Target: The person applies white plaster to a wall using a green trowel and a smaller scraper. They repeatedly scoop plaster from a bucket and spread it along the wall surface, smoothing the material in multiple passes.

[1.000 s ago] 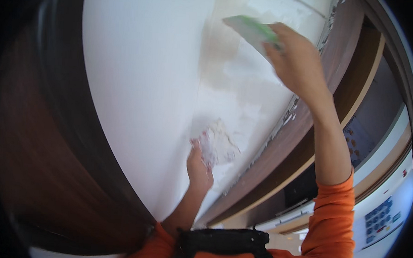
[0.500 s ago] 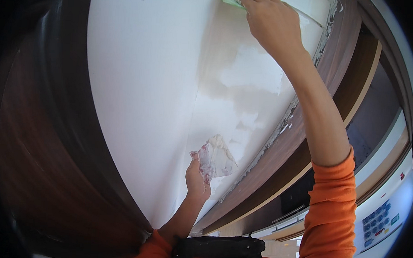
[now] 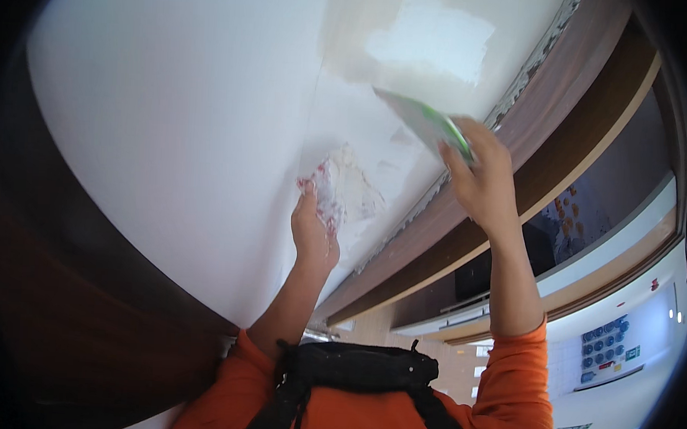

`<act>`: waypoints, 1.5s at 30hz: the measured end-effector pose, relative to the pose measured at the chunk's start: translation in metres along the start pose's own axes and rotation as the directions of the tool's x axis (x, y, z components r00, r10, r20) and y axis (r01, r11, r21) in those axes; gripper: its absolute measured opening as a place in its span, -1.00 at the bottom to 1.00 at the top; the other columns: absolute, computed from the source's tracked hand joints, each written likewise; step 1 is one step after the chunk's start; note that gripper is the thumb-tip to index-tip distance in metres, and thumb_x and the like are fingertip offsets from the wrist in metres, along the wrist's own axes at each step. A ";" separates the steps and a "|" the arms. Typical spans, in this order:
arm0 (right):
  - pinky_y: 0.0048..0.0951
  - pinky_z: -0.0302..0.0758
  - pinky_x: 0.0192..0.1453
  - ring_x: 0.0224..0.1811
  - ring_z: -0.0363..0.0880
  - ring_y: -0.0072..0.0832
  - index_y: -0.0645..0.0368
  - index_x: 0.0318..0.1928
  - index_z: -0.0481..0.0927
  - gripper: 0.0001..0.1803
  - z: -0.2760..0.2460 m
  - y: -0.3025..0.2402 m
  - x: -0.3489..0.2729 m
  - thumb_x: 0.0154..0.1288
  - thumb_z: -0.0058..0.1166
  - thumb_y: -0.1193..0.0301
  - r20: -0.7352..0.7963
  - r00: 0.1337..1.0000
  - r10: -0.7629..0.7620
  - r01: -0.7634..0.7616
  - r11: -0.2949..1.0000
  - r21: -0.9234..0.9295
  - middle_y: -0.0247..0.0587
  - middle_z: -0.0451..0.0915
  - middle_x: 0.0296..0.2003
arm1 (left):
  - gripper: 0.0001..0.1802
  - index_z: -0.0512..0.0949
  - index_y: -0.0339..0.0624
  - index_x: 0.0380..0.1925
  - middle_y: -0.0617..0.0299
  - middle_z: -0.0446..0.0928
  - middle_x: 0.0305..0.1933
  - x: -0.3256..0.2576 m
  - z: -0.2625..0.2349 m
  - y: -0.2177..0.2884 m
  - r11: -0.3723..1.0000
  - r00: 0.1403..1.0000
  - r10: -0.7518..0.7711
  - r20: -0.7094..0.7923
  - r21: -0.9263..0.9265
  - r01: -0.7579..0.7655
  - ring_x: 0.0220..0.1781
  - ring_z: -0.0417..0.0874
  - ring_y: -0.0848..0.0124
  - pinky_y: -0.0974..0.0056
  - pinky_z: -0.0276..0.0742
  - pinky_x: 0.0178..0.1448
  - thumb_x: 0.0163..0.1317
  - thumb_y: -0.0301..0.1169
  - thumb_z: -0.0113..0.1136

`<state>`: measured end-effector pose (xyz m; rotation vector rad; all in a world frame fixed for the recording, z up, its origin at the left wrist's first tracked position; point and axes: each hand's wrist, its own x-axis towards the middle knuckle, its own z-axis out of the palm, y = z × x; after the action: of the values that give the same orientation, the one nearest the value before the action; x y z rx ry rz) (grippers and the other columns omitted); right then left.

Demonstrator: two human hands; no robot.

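White wall (image 3: 186,131) spreads from nine to twelve o'clock. The left hand (image 3: 314,235) pinches a paste-smeared plate (image 3: 352,188) near centre. Lower than half a second ago, the right hand (image 3: 484,178), grip clamping a green spreader (image 3: 424,124) toward one o'clock, partly blocks brown framing (image 3: 559,97) running two to six.

The head-worn fisheye looks down at the nearby white surface (image 3: 187,108).

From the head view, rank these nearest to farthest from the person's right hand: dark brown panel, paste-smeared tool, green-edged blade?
1. Green-edged blade: held in the right hand.
2. Paste-smeared tool: leftward, in the left hand.
3. Dark brown panel: far left.
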<state>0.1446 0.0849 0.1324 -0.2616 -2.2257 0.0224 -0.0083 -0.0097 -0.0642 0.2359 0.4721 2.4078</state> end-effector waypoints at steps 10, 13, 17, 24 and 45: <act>-0.28 0.65 -0.02 -0.09 0.69 -0.19 0.11 0.01 0.74 -0.57 0.025 0.003 -0.111 0.09 0.25 0.68 0.149 0.987 0.053 -0.041 0.995 -0.089 -0.15 0.73 -0.12 | -0.51 0.40 -0.37 0.34 0.05 0.54 0.33 -0.008 0.016 0.005 0.994 0.997 0.059 -0.053 0.095 -0.054 0.33 0.57 0.28 0.17 0.44 0.45 0.65 -0.21 -0.12; -0.26 0.65 -0.01 -0.10 0.69 -0.17 0.12 0.01 0.74 -0.60 0.035 0.000 -0.120 0.13 0.27 0.66 0.198 0.980 0.013 0.005 0.996 -0.089 -0.14 0.73 -0.12 | -0.52 0.39 -0.37 0.35 0.05 0.53 0.33 -0.007 0.011 0.001 0.991 0.995 0.086 -0.046 0.111 -0.080 0.33 0.56 0.28 0.17 0.43 0.45 0.65 -0.22 -0.11; -0.24 0.62 0.00 -0.10 0.69 -0.05 0.22 0.03 0.71 -0.69 0.033 -0.012 -0.108 0.28 0.21 0.64 0.277 0.955 0.109 -0.205 0.916 0.346 -0.03 0.71 -0.15 | -0.50 0.40 -0.39 0.34 0.06 0.53 0.34 0.000 0.000 -0.007 0.992 0.995 0.088 -0.045 0.090 -0.084 0.32 0.56 0.27 0.18 0.45 0.43 0.64 -0.21 -0.08; -0.26 0.61 0.01 -0.07 0.66 -0.16 0.20 0.04 0.71 -0.64 0.016 -0.014 0.019 0.20 0.22 0.63 -0.121 0.972 -0.199 0.186 0.976 -0.110 -0.14 0.70 -0.09 | -0.43 0.34 -0.45 0.40 -0.01 0.47 0.40 0.003 -0.001 0.000 0.998 0.999 -0.049 0.022 -0.036 0.050 0.39 0.52 0.19 0.13 0.36 0.51 0.64 -0.19 -0.13; -0.29 0.51 -0.13 -0.12 0.57 -0.35 0.09 0.11 0.70 -0.56 0.039 -0.030 0.137 0.22 0.07 0.56 0.079 0.843 -0.532 0.449 0.615 -0.648 -0.32 0.65 -0.06 | -0.44 0.36 -0.43 0.38 -0.01 0.51 0.36 -0.005 0.008 0.004 0.999 0.999 -0.051 0.015 0.019 0.051 0.35 0.57 0.20 0.12 0.42 0.47 0.63 -0.18 -0.11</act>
<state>0.0267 0.0851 0.2180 0.0009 -2.0317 -1.0670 -0.0043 -0.0140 -0.0555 0.2474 0.4881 2.3514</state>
